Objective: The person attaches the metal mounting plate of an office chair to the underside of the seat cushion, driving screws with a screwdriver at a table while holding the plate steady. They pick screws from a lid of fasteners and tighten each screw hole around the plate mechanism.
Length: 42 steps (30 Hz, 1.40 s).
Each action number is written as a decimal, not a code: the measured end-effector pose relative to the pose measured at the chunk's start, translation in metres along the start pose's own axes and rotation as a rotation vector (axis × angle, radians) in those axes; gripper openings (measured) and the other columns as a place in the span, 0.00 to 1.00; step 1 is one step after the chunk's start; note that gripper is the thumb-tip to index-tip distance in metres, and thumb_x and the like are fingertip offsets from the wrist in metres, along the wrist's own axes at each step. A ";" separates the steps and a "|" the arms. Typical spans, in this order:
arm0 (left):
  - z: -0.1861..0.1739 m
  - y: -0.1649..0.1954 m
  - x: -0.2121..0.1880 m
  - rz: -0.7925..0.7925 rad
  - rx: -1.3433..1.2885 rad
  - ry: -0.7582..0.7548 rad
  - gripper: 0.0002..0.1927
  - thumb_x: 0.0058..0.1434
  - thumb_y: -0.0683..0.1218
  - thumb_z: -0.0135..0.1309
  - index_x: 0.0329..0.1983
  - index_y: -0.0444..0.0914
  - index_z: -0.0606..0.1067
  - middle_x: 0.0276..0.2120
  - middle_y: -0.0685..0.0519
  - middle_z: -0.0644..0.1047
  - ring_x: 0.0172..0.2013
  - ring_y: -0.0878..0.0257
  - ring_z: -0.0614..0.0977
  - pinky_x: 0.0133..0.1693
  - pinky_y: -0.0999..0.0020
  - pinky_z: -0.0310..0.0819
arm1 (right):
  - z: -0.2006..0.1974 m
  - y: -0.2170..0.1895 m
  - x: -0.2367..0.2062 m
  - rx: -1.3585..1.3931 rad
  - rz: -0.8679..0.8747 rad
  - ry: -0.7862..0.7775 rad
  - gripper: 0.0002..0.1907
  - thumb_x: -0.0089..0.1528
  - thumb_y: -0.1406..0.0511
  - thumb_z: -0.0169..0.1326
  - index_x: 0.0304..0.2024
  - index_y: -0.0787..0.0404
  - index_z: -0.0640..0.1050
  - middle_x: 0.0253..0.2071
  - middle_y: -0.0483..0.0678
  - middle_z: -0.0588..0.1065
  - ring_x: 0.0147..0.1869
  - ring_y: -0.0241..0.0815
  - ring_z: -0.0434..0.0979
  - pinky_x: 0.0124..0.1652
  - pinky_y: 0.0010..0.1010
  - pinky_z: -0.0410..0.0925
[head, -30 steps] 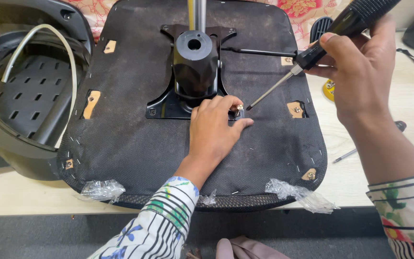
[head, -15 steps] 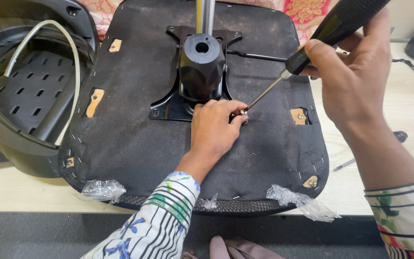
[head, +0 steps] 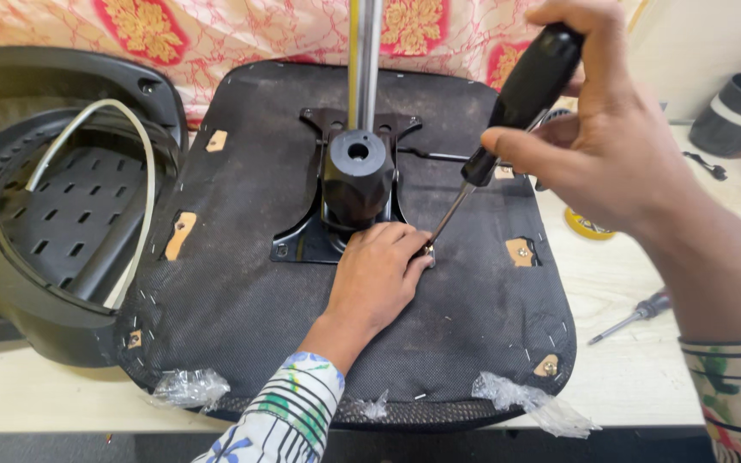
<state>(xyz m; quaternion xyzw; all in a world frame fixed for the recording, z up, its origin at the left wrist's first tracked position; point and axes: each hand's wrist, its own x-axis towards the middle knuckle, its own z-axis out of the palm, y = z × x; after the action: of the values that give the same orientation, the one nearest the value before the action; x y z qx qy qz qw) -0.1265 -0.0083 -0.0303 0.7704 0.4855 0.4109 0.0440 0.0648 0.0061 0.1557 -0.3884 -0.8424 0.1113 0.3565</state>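
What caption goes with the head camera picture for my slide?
Right hand tilts a black-handled screwdriver onto a screw that the left hand steadies beside the black metal plate under an upturned black fabric chair seat.
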 end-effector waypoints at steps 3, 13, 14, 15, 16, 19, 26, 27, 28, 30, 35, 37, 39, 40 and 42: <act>-0.001 -0.002 0.000 -0.006 0.017 -0.029 0.14 0.62 0.49 0.57 0.49 0.40 0.79 0.44 0.54 0.78 0.49 0.56 0.78 0.51 0.57 0.68 | -0.012 -0.011 0.014 -0.014 -0.015 -0.047 0.27 0.62 0.71 0.56 0.62 0.58 0.63 0.47 0.52 0.73 0.45 0.40 0.81 0.39 0.30 0.76; 0.003 -0.001 -0.003 0.030 0.045 0.019 0.16 0.63 0.50 0.55 0.51 0.40 0.78 0.57 0.52 0.76 0.53 0.56 0.77 0.53 0.56 0.67 | -0.025 -0.048 0.052 -0.713 0.523 -0.244 0.24 0.62 0.49 0.64 0.49 0.60 0.77 0.36 0.56 0.83 0.40 0.45 0.86 0.37 0.33 0.74; 0.004 -0.002 -0.003 0.026 0.053 0.000 0.16 0.63 0.50 0.54 0.51 0.40 0.78 0.56 0.54 0.76 0.54 0.57 0.77 0.54 0.56 0.67 | -0.025 -0.049 0.054 -0.730 0.532 -0.286 0.24 0.63 0.49 0.63 0.50 0.58 0.77 0.37 0.56 0.83 0.40 0.45 0.86 0.38 0.34 0.74; 0.004 -0.002 -0.002 0.023 0.063 -0.019 0.16 0.64 0.51 0.54 0.52 0.40 0.78 0.56 0.55 0.77 0.55 0.58 0.77 0.54 0.56 0.66 | -0.025 -0.048 0.056 -0.747 0.540 -0.329 0.24 0.63 0.48 0.62 0.52 0.55 0.76 0.37 0.55 0.84 0.40 0.45 0.86 0.40 0.35 0.74; 0.005 -0.002 -0.002 0.016 0.063 -0.034 0.16 0.64 0.51 0.54 0.53 0.40 0.77 0.56 0.55 0.77 0.55 0.58 0.76 0.54 0.56 0.66 | -0.026 -0.047 0.056 -0.730 0.463 -0.331 0.25 0.62 0.49 0.63 0.55 0.52 0.75 0.37 0.53 0.83 0.41 0.44 0.85 0.41 0.37 0.74; 0.005 -0.002 -0.001 -0.001 0.061 -0.062 0.17 0.65 0.51 0.53 0.54 0.40 0.77 0.56 0.56 0.77 0.54 0.59 0.76 0.55 0.56 0.66 | -0.031 -0.041 0.062 -0.684 0.208 -0.389 0.29 0.58 0.52 0.65 0.61 0.45 0.73 0.44 0.45 0.82 0.41 0.41 0.86 0.41 0.39 0.75; 0.003 -0.001 -0.003 -0.002 0.048 -0.066 0.16 0.65 0.50 0.53 0.53 0.41 0.77 0.54 0.57 0.77 0.54 0.60 0.76 0.55 0.55 0.66 | -0.034 -0.051 0.072 -0.627 0.503 -0.463 0.17 0.60 0.54 0.60 0.47 0.54 0.81 0.37 0.48 0.82 0.40 0.40 0.87 0.45 0.36 0.75; 0.003 -0.001 -0.003 0.001 0.045 -0.063 0.16 0.64 0.50 0.53 0.53 0.41 0.77 0.54 0.57 0.77 0.54 0.60 0.76 0.55 0.55 0.66 | -0.032 -0.053 0.073 -0.685 0.550 -0.456 0.20 0.62 0.51 0.57 0.46 0.57 0.82 0.37 0.50 0.82 0.40 0.41 0.87 0.45 0.36 0.76; 0.003 -0.001 -0.002 -0.001 0.039 -0.068 0.16 0.64 0.50 0.53 0.53 0.41 0.77 0.54 0.57 0.77 0.54 0.60 0.76 0.55 0.55 0.66 | -0.029 -0.053 0.073 -0.817 0.576 -0.452 0.24 0.64 0.47 0.54 0.44 0.61 0.82 0.36 0.53 0.82 0.39 0.44 0.86 0.44 0.37 0.75; 0.002 -0.001 -0.002 -0.005 0.031 -0.076 0.16 0.65 0.50 0.53 0.54 0.41 0.77 0.54 0.57 0.77 0.54 0.60 0.76 0.55 0.55 0.66 | -0.027 -0.050 0.076 -0.967 0.569 -0.480 0.31 0.65 0.42 0.50 0.43 0.63 0.82 0.36 0.55 0.82 0.39 0.46 0.86 0.44 0.39 0.75; 0.002 0.000 -0.002 -0.007 0.036 -0.078 0.16 0.65 0.50 0.53 0.54 0.41 0.76 0.54 0.57 0.76 0.54 0.59 0.76 0.55 0.55 0.65 | -0.038 -0.023 0.077 -0.879 0.423 -0.731 0.37 0.61 0.45 0.52 0.70 0.40 0.59 0.55 0.40 0.76 0.51 0.38 0.82 0.46 0.37 0.74; 0.002 0.000 -0.002 -0.016 0.036 -0.079 0.16 0.65 0.50 0.53 0.54 0.41 0.76 0.54 0.57 0.76 0.54 0.59 0.76 0.54 0.55 0.65 | -0.045 -0.016 0.079 -0.796 0.268 -0.764 0.35 0.61 0.48 0.56 0.66 0.43 0.60 0.59 0.35 0.74 0.48 0.38 0.82 0.44 0.37 0.74; 0.002 0.001 -0.002 -0.026 0.026 -0.091 0.16 0.65 0.50 0.53 0.54 0.41 0.76 0.54 0.57 0.76 0.53 0.59 0.76 0.54 0.55 0.65 | -0.049 -0.016 0.081 -0.786 0.250 -0.817 0.30 0.62 0.50 0.58 0.63 0.44 0.63 0.55 0.35 0.74 0.46 0.39 0.81 0.42 0.40 0.74; 0.002 0.000 -0.002 -0.019 0.030 -0.090 0.16 0.65 0.50 0.53 0.54 0.41 0.76 0.54 0.57 0.76 0.53 0.59 0.76 0.54 0.55 0.65 | -0.049 -0.019 0.082 -0.813 0.312 -0.858 0.27 0.62 0.50 0.57 0.61 0.43 0.65 0.49 0.37 0.76 0.46 0.40 0.79 0.43 0.42 0.74; 0.002 -0.001 -0.002 -0.009 0.038 -0.085 0.16 0.65 0.50 0.53 0.54 0.41 0.76 0.54 0.57 0.76 0.53 0.59 0.76 0.55 0.55 0.65 | -0.044 -0.027 0.085 -0.860 0.426 -0.836 0.21 0.65 0.50 0.54 0.57 0.45 0.69 0.41 0.44 0.79 0.43 0.41 0.81 0.43 0.42 0.74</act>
<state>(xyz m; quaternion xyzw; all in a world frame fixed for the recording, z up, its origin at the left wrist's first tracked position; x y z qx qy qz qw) -0.1261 -0.0094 -0.0332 0.7857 0.4943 0.3683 0.0519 0.0416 0.0467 0.2434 -0.5796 -0.7842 -0.0265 -0.2200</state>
